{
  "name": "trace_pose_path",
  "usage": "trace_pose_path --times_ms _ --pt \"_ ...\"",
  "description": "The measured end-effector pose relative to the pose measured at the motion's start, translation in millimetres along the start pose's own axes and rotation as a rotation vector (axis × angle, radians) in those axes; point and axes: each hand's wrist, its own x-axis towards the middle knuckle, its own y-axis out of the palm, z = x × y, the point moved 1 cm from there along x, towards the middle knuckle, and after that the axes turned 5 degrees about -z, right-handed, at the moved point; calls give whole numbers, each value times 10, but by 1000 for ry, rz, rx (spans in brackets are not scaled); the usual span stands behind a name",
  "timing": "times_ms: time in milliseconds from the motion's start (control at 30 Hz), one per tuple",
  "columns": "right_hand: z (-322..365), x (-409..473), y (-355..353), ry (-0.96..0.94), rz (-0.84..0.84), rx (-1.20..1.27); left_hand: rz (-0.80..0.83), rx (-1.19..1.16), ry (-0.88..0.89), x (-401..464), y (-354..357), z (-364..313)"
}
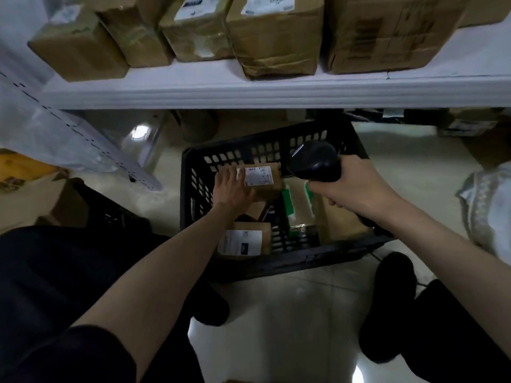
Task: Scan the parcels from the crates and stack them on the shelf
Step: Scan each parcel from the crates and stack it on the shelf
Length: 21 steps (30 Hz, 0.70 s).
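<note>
A parcel stockroom: labelled cardboard boxes (273, 34) line a white shelf (249, 91), more sit in a black crate (276, 261) on the tiled floor (290, 313) (glossy, pale).

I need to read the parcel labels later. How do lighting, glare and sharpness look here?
Head view: dim overall; lamp glare on the floor; the shelf bows from wide-angle distortion; the label on the parcel under the left hand is soft, its text unreadable.
</note>
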Motion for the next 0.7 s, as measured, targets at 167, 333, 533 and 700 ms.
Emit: trace_pose_path --times_ms 167,333,533,700 --pt "-30 142 51 46 -18 -36 52 -27 19 349 290 156" --pt "12 176 43 54 -17 -79 70 -144 -13 447 460 252" --pt "29 110 71 52 5 -123 86 -139 -48 429 593 320" --pt "43 69 49 55 0 -102 100 -130 -78 435 515 370"
